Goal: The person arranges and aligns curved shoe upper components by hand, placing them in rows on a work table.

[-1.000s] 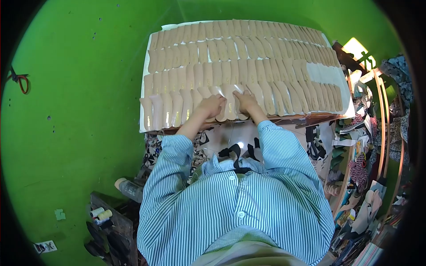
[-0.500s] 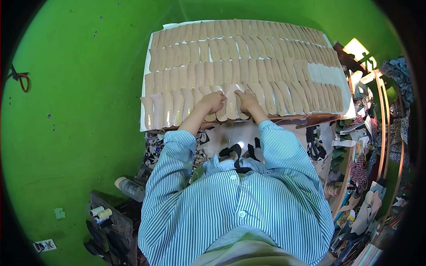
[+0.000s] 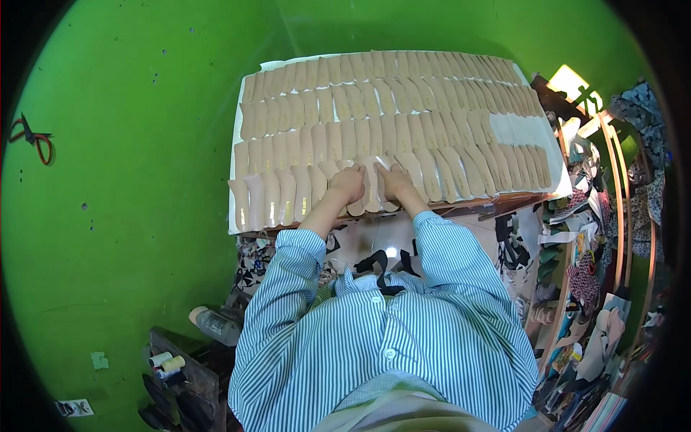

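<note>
Rows of beige shoe insoles (image 3: 353,102), overlapping side by side, cover a white-sheeted table (image 3: 522,129). Gold lettering shows on several of them. In the front row, one insole (image 3: 371,189) lies between my two hands. My left hand (image 3: 349,184) has its fingers curled at the insole's left edge. At the opposite edge is my right hand (image 3: 394,181), thumb and fingers bent in against it. The fingertips are partly hidden, and both hands rest low among the neighbouring insoles.
Scissors (image 3: 32,137) hang on the green wall at left. Thread spools (image 3: 167,362) and a plastic bottle (image 3: 214,325) are at lower left. Fabric scraps (image 3: 512,237) lie on the floor under the table. Shelving with wooden uprights (image 3: 620,201) and piled materials stands at right.
The whole view has shifted, so the table and hands appear slightly lower. Both hands stay at the same front-row insole, with little visible movement relative to it.
</note>
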`<action>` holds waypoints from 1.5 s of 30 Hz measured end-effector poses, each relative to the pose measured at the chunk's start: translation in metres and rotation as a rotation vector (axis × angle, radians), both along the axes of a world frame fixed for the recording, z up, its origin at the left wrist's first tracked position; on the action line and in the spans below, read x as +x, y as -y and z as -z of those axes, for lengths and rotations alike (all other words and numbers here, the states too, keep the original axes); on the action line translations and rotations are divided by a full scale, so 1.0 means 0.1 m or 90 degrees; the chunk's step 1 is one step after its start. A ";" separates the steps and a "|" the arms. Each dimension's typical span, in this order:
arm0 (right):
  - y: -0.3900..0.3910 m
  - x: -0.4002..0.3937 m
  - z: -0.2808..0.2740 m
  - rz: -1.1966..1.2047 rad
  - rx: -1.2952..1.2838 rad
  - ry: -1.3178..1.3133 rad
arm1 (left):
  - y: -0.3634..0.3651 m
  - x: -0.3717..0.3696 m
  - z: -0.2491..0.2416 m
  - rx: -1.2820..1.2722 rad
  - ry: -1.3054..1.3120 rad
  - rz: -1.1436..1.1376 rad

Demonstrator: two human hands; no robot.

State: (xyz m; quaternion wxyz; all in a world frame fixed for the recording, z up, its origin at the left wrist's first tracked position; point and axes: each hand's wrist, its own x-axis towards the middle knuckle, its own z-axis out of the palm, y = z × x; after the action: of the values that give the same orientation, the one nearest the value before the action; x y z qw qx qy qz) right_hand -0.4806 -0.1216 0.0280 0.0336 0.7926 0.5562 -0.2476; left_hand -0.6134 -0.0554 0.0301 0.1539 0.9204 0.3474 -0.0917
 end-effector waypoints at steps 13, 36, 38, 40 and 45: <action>-0.02 0.01 0.02 0.033 0.002 -0.020 | 0.08 0.06 0.08 0.029 -0.021 -0.009; -0.03 -0.02 -0.02 -0.009 -0.017 0.004 | 0.19 0.06 0.09 0.062 0.008 -0.063; -0.05 -0.02 0.07 -0.030 -0.017 0.022 | 0.20 0.07 0.09 0.065 0.010 -0.063; -0.03 -0.03 0.03 -0.052 -0.018 0.040 | 0.20 0.07 0.11 0.087 0.004 -0.052; -0.07 0.01 0.04 0.000 -0.030 -0.029 | 0.21 0.08 0.14 0.100 -0.013 -0.042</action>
State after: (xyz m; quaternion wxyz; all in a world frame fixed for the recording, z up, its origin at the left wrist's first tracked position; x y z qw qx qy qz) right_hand -0.4791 -0.1150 0.0240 0.0398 0.7857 0.5509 -0.2784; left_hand -0.6056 -0.0760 0.0166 0.0802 0.9166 0.3856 -0.0686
